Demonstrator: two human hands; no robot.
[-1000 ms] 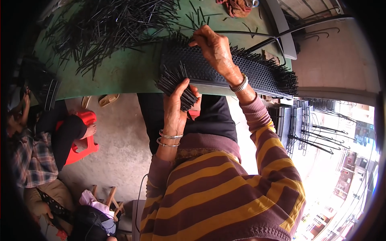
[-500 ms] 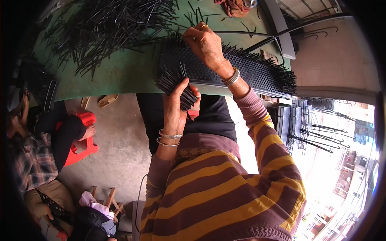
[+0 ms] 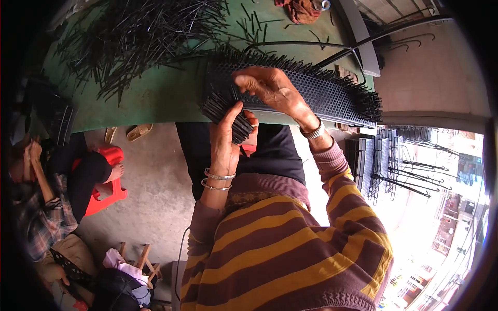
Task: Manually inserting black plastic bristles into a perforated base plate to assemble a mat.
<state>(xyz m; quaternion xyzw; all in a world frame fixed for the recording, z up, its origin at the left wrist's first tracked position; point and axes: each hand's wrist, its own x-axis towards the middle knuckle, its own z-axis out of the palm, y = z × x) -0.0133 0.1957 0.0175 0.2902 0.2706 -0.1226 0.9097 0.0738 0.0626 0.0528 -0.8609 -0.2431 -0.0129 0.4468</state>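
Note:
My left hand (image 3: 226, 136) is wrapped round a bundle of thin black sticks (image 3: 220, 103), their ends fanning up over the near edge of the rack. Above the bundle, my right hand (image 3: 275, 89) is closed with thumb and fingers brought together at the stick tips; what lies between them, if anything, I cannot make out. Beneath and behind it stretches a long black rack with a perforated face (image 3: 306, 93). Many black sticks (image 3: 332, 75) stand in rows along its far side. My right hand covers part of its left end.
A large heap of loose black sticks (image 3: 145, 36) lies on the green table (image 3: 176, 96), with a brown cloth (image 3: 303, 11) at the far edge. A black metal bar (image 3: 358, 46) crosses behind the rack. Another person sits left by a red stool (image 3: 111, 194). More racks (image 3: 378, 160) stand right.
My right hand has moved from the rack's far edge back toward me, to the tips of the held sticks. My left hand stays in place. The person at left has shifted their arms.

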